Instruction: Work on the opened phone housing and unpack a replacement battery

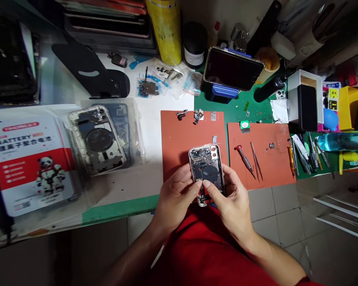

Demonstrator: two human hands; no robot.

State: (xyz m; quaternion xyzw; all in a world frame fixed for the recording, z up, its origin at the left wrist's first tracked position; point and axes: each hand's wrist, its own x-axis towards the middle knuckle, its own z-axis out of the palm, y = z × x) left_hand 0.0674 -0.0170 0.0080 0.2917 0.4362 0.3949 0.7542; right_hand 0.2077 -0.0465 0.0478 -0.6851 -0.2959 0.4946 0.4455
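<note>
Between my two hands is an opened smartphone [209, 169], its circuit board and dark inner parts facing up. My left hand [179, 194] grips its left edge, the thumb pressed on the inside near the lower middle. From the other side my right hand [231, 198] holds the right edge, its thumb lying beside the left one on the inner parts. The fingers behind the phone are partly hidden. Just beyond lie small metal phone parts [198, 116] on the red-brown mat [176, 143]. To the right, a screwdriver [245, 161] and tweezers [256, 161] rest on a second mat [274, 167].
A phone back housing [98, 139] lies in a clear plastic tray at left, near a battery package [32, 159]. A phone [233, 69] leans on a blue stand at the back, beside a yellow can [166, 31]. Pens and tools [304, 155] lie at right.
</note>
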